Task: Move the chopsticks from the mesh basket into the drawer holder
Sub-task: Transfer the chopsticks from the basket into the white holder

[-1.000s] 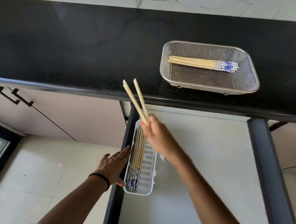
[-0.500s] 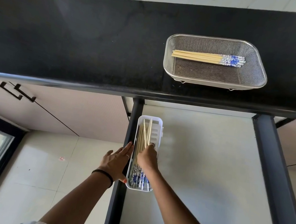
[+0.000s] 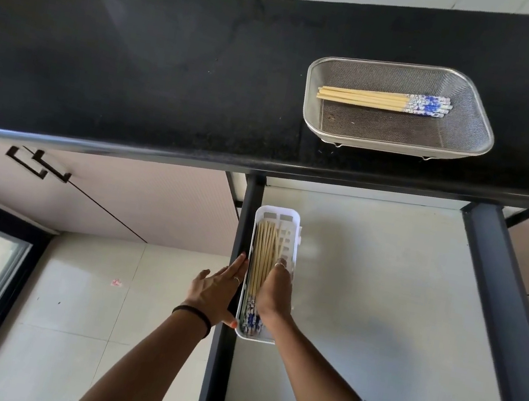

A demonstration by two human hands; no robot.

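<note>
White plastic formed the slotted holder (image 3: 270,272) that sat in the open drawer (image 3: 358,319), against the drawer's dark left wall. A bundle of wooden chopsticks (image 3: 262,252) was laid lengthwise in it, plain tips pointed away from the person and blue-patterned ends nearest. The right hand (image 3: 273,297) was placed palm-down over the near half of that bundle, fingers curved down onto the sticks; whether any stick was pinched could not be told, since the fingertips were hidden beneath the hand. The left hand (image 3: 215,291) was held open and flat, fingers extended together, pressed against the outer side of the drawer's left wall just beside the holder, nothing gripped in it. A black band (image 3: 193,315) was worn at that wrist. On the black counter (image 3: 137,76) above, well apart from both hands, a mesh basket (image 3: 396,136) was stood, and a few more chopsticks (image 3: 384,99) were left lying across its far half, patterned ends turned right.
</note>
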